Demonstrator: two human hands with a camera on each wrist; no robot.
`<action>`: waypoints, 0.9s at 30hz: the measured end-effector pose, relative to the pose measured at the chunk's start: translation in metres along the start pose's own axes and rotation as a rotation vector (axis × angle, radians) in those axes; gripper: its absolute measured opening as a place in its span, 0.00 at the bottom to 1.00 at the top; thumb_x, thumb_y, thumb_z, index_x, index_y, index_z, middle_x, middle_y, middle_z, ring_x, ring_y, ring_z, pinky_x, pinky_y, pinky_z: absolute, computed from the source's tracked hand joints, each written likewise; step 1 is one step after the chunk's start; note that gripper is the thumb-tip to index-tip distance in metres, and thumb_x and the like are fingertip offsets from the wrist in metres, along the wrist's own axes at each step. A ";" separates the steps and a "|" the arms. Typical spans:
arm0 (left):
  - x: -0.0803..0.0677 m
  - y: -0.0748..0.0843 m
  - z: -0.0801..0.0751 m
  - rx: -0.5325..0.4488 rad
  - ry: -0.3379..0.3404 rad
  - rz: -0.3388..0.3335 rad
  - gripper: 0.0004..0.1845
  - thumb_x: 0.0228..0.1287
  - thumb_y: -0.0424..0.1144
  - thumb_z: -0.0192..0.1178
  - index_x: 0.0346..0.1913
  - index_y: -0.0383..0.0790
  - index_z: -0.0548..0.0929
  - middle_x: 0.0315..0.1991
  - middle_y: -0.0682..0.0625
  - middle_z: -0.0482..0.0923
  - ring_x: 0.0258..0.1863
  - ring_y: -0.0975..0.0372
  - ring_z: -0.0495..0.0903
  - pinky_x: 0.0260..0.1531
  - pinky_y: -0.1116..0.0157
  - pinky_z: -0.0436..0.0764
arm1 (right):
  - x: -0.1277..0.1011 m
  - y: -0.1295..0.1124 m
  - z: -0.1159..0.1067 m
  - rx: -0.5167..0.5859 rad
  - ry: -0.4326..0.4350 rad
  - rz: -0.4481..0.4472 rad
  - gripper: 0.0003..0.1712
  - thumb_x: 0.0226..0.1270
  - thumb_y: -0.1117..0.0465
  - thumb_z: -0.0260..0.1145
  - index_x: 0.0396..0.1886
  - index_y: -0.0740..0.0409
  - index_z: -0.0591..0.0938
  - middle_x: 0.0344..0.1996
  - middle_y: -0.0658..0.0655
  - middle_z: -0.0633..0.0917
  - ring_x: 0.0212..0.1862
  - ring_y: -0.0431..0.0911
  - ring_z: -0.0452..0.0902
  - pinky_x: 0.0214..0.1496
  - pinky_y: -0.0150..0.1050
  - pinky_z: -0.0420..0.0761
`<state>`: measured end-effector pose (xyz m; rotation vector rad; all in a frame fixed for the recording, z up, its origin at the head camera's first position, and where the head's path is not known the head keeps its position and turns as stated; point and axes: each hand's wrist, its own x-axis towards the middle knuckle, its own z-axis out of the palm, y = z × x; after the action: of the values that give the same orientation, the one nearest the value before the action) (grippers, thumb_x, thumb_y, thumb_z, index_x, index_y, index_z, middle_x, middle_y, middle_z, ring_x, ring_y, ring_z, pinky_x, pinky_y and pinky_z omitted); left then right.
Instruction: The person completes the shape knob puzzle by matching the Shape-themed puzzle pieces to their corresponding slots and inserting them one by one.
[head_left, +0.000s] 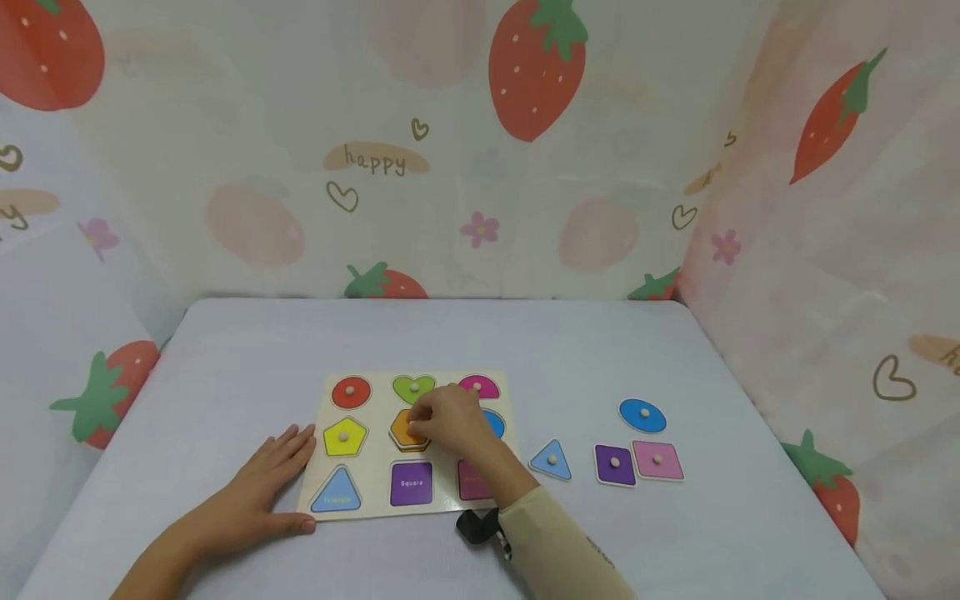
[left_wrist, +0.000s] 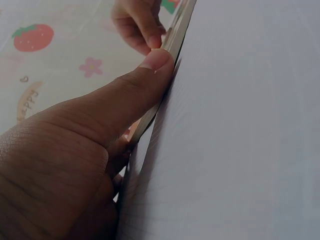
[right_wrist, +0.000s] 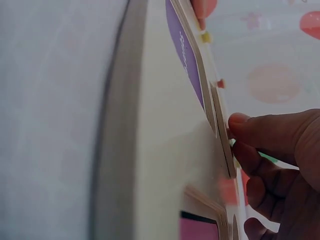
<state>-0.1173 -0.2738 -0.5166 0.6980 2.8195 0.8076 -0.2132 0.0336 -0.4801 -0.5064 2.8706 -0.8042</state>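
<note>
From the head camera, the right hand [head_left: 450,421] pinches the orange hexagonal wooden piece [head_left: 405,431] by its knob at the middle of the pale wooden shape-puzzle board [head_left: 318,492]. The left hand [head_left: 258,487] lies flat, fingers straight, against the board's left edge on the grey table [head_left: 225,350]. A blue triangle piece [head_left: 551,461], purple square piece [head_left: 614,465], pink square piece [head_left: 657,460] and blue circle piece [head_left: 642,415] lie loose to the right.

The left wrist camera shows the thumb [left_wrist: 150,67] pressing the board's rim.

The right wrist camera shows fingertips [right_wrist: 245,125] gripping the orange piece at its recess.

Pale table [head_left: 225,350] with a puzzle board [head_left: 375,510]

Right of the board lie 4 loose pieces: blue triangle [head_left: 551,460], purple square [head_left: 615,464], pink diamond [head_left: 657,460], blue circle [head_left: 642,415].
</note>
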 end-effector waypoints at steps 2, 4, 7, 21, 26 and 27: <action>0.001 0.000 -0.001 0.001 0.005 0.006 0.63 0.51 0.74 0.67 0.81 0.39 0.56 0.83 0.45 0.51 0.83 0.47 0.42 0.68 0.84 0.24 | 0.001 0.000 0.000 -0.005 0.000 0.007 0.04 0.63 0.52 0.77 0.36 0.44 0.92 0.25 0.35 0.85 0.42 0.38 0.80 0.76 0.73 0.53; 0.001 -0.001 -0.001 -0.002 0.013 0.017 0.63 0.51 0.73 0.68 0.81 0.38 0.57 0.83 0.44 0.51 0.82 0.46 0.43 0.69 0.84 0.24 | 0.002 0.000 0.000 -0.006 -0.005 0.013 0.04 0.63 0.52 0.77 0.36 0.44 0.92 0.25 0.35 0.85 0.42 0.37 0.80 0.76 0.73 0.53; 0.001 -0.001 -0.001 -0.002 0.011 0.018 0.63 0.51 0.73 0.68 0.81 0.37 0.57 0.83 0.43 0.51 0.82 0.46 0.43 0.69 0.84 0.24 | 0.002 0.000 0.000 -0.010 -0.016 0.017 0.04 0.63 0.52 0.77 0.35 0.43 0.92 0.24 0.35 0.85 0.41 0.37 0.80 0.76 0.72 0.53; 0.000 0.001 -0.002 -0.002 -0.002 0.002 0.64 0.50 0.73 0.68 0.81 0.37 0.56 0.83 0.43 0.51 0.82 0.46 0.42 0.68 0.84 0.23 | 0.000 -0.002 0.004 -0.011 -0.040 0.035 0.05 0.62 0.50 0.78 0.33 0.43 0.92 0.22 0.36 0.84 0.35 0.35 0.77 0.73 0.65 0.62; 0.000 0.001 -0.002 -0.001 0.020 0.032 0.63 0.52 0.72 0.68 0.81 0.36 0.57 0.82 0.42 0.52 0.82 0.46 0.43 0.68 0.84 0.24 | -0.001 -0.002 -0.001 -0.009 -0.062 0.029 0.06 0.63 0.50 0.77 0.35 0.44 0.92 0.24 0.36 0.84 0.35 0.35 0.76 0.71 0.59 0.67; 0.000 0.002 -0.001 -0.001 0.023 0.030 0.62 0.52 0.72 0.68 0.81 0.36 0.57 0.82 0.42 0.52 0.82 0.47 0.43 0.69 0.84 0.24 | -0.001 -0.002 -0.002 -0.009 -0.068 0.023 0.06 0.63 0.50 0.77 0.35 0.44 0.92 0.25 0.36 0.85 0.35 0.35 0.76 0.68 0.56 0.70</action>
<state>-0.1166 -0.2735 -0.5146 0.7371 2.8347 0.8274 -0.2123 0.0332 -0.4767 -0.4918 2.8134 -0.7562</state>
